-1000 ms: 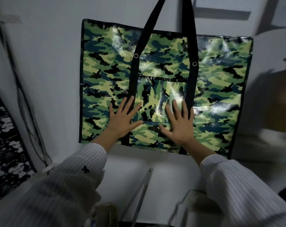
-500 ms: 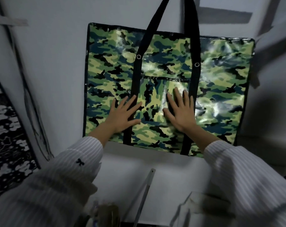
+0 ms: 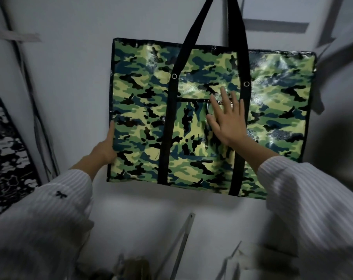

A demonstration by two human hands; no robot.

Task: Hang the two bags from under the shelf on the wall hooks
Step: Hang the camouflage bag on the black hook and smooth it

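A green camouflage bag (image 3: 272,110) with black straps hangs flat against the grey wall; its straps run up out of the picture, so the hook is hidden. My left hand (image 3: 105,147) holds the bag's left edge, thumb along the front and fingers hidden behind it. My right hand (image 3: 227,120) lies flat on the front pocket between the two straps, fingers spread. At the far left a black-and-white patterned bag (image 3: 7,150) leans or hangs, only partly in view.
Dark cables (image 3: 40,128) run down the wall between the two bags. A thin metal bar (image 3: 183,239) and blurred clear objects (image 3: 232,261) sit below the bag at the bottom edge. Shadows fall on the wall to the right.
My left hand left the front of the bag and took its left edge. My right hand slid upward on the pocket. The view has come closer.
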